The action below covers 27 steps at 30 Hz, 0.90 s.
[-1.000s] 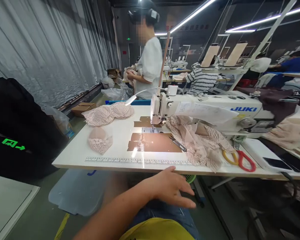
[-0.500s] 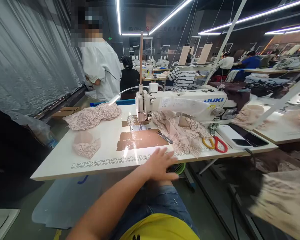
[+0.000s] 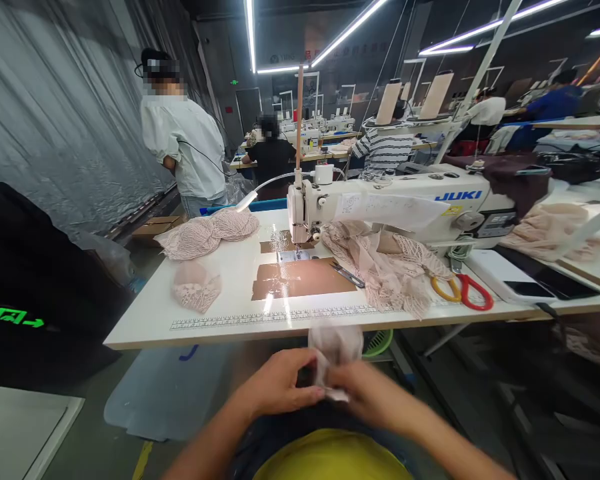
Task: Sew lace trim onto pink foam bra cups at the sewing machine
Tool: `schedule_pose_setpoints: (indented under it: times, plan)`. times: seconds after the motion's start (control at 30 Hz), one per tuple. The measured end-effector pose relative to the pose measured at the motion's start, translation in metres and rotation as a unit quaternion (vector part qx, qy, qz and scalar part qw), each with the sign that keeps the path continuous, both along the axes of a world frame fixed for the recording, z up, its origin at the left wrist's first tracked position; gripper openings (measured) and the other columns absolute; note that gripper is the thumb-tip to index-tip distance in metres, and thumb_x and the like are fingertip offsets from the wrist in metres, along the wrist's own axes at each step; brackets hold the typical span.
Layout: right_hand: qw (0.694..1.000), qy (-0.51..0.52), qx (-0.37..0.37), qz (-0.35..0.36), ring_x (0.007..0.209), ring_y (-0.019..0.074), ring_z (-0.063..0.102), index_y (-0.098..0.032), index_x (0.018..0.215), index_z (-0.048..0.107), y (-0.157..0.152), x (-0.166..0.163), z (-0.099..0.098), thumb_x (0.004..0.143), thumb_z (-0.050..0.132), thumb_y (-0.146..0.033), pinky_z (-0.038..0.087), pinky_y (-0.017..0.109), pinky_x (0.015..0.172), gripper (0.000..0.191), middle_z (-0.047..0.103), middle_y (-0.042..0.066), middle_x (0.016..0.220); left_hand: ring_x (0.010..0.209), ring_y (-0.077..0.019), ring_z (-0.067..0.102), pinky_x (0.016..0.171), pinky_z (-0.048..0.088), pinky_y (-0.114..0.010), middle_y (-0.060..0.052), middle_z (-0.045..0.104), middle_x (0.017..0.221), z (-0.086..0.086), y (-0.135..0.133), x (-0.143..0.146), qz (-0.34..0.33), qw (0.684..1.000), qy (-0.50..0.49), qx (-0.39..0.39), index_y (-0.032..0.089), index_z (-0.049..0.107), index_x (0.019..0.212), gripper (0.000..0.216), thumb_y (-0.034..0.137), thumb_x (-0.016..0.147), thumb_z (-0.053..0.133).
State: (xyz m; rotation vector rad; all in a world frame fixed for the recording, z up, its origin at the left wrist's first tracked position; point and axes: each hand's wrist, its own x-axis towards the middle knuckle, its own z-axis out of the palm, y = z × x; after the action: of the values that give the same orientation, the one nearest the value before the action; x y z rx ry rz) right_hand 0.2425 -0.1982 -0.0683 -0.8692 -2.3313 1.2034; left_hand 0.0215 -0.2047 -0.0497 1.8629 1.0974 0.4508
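Observation:
Over my lap, just below the table's front edge, both hands meet at a small pale pink fabric piece (image 3: pixel 336 343), blurred by motion. My left hand (image 3: pixel 286 381) pinches its left side between thumb and fingers. On its right side my right hand (image 3: pixel 367 390) is closed on the fabric, its fingertips smeared and partly hidden. Ahead stands a white sewing machine (image 3: pixel 395 200) with its needle over a brown-taped plate. A sheer lace cup piece (image 3: pixel 196 287) lies to the left on the table, in front of a pair of lace-covered cups (image 3: pixel 210 233).
On the table (image 3: pixel 145 327) lie thread snips (image 3: pixel 349 275), crumpled lace fabric (image 3: pixel 380 267), red-and-yellow-handled scissors (image 3: pixel 463 291) and a white device (image 3: pixel 510 277). A printed ruler runs along the front edge. A green basket (image 3: pixel 380 341) sits below. A person (image 3: pixel 190 143) stands beyond the table's left side.
My left hand has drawn back from the table edge to my lap. My right hand has come into view, and both now hold the pale pink fabric piece. The view has shifted.

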Motion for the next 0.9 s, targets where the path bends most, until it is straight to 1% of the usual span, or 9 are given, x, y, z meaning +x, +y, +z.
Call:
schedule_pose_setpoints:
  times: [0.17,0.27,0.37,0.5,0.63,0.7,0.77,0.83,0.9]
  plan:
    - [0.985,0.063,-0.159,0.026,0.057,0.0084,0.041,-0.016,0.068,0.051,-0.005,-0.022,-0.010,0.083,0.056,-0.023,0.035,0.021,0.052,0.017,0.045,-0.005,0.061,0.123,-0.0287,0.048,0.107,0.035,-0.041,-0.010,0.050,0.138,-0.002,-0.009,-0.018,0.020,1.000,-0.011,0.002,0.021,0.046,0.135,0.076,0.043,0.068,0.074]
    - [0.977,0.109,-0.183,-0.007,0.064,0.0120,0.049,-0.014,0.082,0.058,0.009,-0.022,0.009,0.080,0.061,-0.032,0.041,0.024,0.060,0.019,0.056,-0.001,0.072,0.098,-0.0260,0.060,0.089,0.047,-0.035,-0.008,0.065,0.113,-0.011,0.000,-0.006,-0.024,0.993,-0.094,-0.074,0.017,0.059,0.121,0.060,0.038,0.067,0.074]
    - [0.982,0.124,-0.108,-0.093,0.063,0.0143,0.051,-0.016,0.078,0.058,0.024,-0.015,0.029,0.078,0.061,-0.036,0.041,0.026,0.058,0.021,0.058,0.001,0.071,0.068,-0.0179,0.059,0.064,0.047,-0.027,-0.004,0.065,0.075,-0.036,0.008,0.004,0.057,0.973,-0.145,-0.171,0.010,0.068,0.089,0.035,0.040,0.071,0.068]
    - [0.944,0.176,0.076,-0.269,0.065,0.0149,0.050,-0.021,0.071,0.052,0.028,0.001,0.043,0.076,0.064,-0.029,0.040,0.027,0.059,0.015,0.055,0.000,0.071,0.059,-0.0131,0.051,0.058,0.041,-0.024,0.000,0.058,0.064,-0.068,0.008,-0.003,0.164,0.961,-0.141,-0.171,0.011,0.067,0.079,0.038,0.048,0.075,0.061]
    - [0.902,0.177,0.185,-0.347,0.070,0.0159,0.052,-0.023,0.076,0.052,0.023,0.013,0.034,0.075,0.061,-0.021,0.041,0.028,0.064,0.010,0.057,0.002,0.078,0.060,-0.0140,0.053,0.060,0.042,-0.025,0.000,0.059,0.062,-0.060,-0.006,-0.012,0.169,0.959,-0.157,-0.162,0.012,0.068,0.074,0.042,0.053,0.080,0.057]
    - [0.952,0.111,0.101,-0.266,0.068,0.0155,0.052,-0.022,0.079,0.056,0.019,0.013,0.022,0.076,0.059,-0.020,0.041,0.027,0.061,0.005,0.058,0.002,0.076,0.069,-0.0176,0.060,0.068,0.046,-0.028,-0.004,0.065,0.072,-0.040,-0.017,-0.011,0.088,0.949,-0.213,-0.215,0.012,0.070,0.082,0.045,0.054,0.083,0.054]
    - [0.990,0.062,-0.085,-0.089,0.067,0.0146,0.053,-0.020,0.080,0.059,0.014,0.009,0.009,0.079,0.056,-0.022,0.041,0.025,0.060,0.003,0.059,0.000,0.075,0.089,-0.0240,0.063,0.081,0.048,-0.035,-0.010,0.068,0.096,-0.017,-0.024,-0.008,-0.012,0.926,-0.276,-0.259,0.015,0.067,0.109,0.051,0.057,0.082,0.055]
    - [0.958,0.079,-0.270,0.053,0.068,0.0136,0.055,-0.018,0.080,0.060,0.007,0.002,-0.004,0.083,0.055,-0.027,0.042,0.024,0.061,0.011,0.060,-0.001,0.076,0.099,-0.0269,0.061,0.082,0.049,-0.035,-0.013,0.062,0.117,-0.003,-0.023,-0.004,-0.030,0.926,-0.295,-0.235,0.020,0.055,0.128,0.064,0.057,0.077,0.061]
    - [0.904,0.127,-0.398,0.087,0.066,0.0125,0.054,-0.017,0.080,0.060,0.002,-0.006,-0.013,0.083,0.059,-0.034,0.043,0.024,0.062,0.018,0.060,-0.001,0.074,0.108,-0.0282,0.057,0.087,0.048,-0.035,-0.012,0.053,0.131,-0.004,-0.017,-0.002,0.015,0.956,-0.252,-0.147,0.023,0.050,0.133,0.071,0.050,0.070,0.071]
